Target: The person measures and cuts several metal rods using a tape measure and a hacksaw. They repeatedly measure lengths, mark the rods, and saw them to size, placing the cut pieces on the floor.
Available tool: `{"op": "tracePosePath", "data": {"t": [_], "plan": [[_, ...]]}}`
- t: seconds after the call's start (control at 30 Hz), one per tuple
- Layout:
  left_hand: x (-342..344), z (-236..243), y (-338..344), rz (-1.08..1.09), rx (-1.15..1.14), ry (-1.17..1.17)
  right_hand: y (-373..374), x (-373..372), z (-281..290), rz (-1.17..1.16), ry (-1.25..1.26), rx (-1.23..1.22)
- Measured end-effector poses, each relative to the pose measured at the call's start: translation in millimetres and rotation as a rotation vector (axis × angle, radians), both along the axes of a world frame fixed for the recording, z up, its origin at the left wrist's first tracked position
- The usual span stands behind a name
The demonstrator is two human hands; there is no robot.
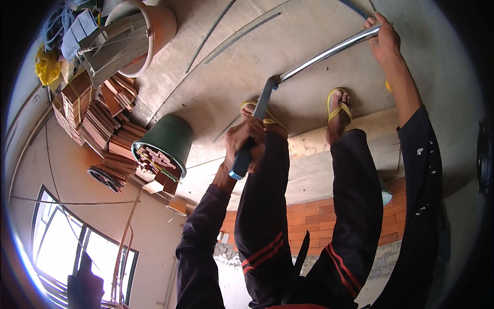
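Note:
My left hand (244, 144) is wrapped round the dark handle of a hacksaw (264, 100), told by its long grey bar and the blue parts at both ends. The bar points away from me, above my left foot. Its far end meets the near end of a shiny metal strip (329, 53); whether a blade touches the strip is hidden. At the far right my outstretched right hand (383, 38) grips the strip's other end. The strip slants across, above the concrete floor.
Thin strips (242, 38) lie on the floor ahead. At left are a green bucket (172, 136) of broken pieces, stacked reddish-brown tiles (100, 123) and a large pale tub (162, 31). My feet in yellow flip-flops (339, 110) stand nearby. A dark strip (355, 9) lies near my right hand.

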State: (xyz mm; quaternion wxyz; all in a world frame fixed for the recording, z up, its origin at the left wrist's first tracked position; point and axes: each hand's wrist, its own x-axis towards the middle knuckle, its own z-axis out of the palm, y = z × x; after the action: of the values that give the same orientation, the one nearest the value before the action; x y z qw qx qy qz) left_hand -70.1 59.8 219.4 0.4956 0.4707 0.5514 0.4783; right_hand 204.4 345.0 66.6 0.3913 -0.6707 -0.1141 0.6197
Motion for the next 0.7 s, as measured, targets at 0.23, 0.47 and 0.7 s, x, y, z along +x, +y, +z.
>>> {"op": "tracePosePath", "data": {"t": [0.23,0.47,0.7], "plan": [[0,-4,-5,-0.084,-0.026,0.001,-6,1,-4,-0.031,-0.018,0.021],[14,-14,32,-0.068,0.078,0.091,-2,-1,0,-0.015,-0.041,0.063],[29,-12,30,0.084,0.014,0.219,-10,-1,-4,-0.045,0.014,0.021]]}}
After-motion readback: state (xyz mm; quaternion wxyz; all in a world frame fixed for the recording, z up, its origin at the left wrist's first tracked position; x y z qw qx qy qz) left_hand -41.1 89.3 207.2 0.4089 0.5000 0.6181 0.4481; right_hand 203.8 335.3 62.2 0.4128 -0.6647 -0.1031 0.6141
